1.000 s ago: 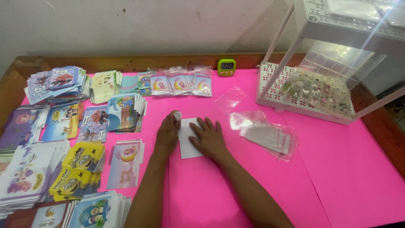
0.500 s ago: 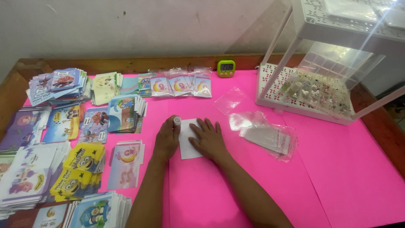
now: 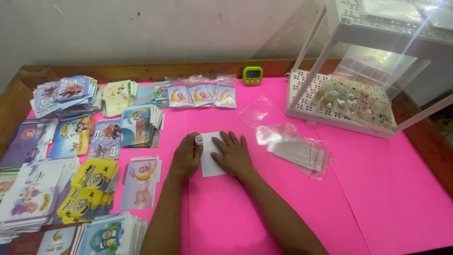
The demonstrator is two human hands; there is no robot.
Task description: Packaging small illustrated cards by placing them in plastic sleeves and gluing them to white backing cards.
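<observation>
Left hand: the left hand is curled around a small white-capped tube, held upright at the left edge of the white card.
Right hand: the right hand lies flat, fingers spread, pressing on the white card.
White card: in the middle of the pink table, between both hands.
Left side: stacks of cartoon cards run along the left edge.
Right of hands: clear plastic sleeves lie near.
Far edge: a green timer.
Far right corner: a white rack holding small items.
</observation>
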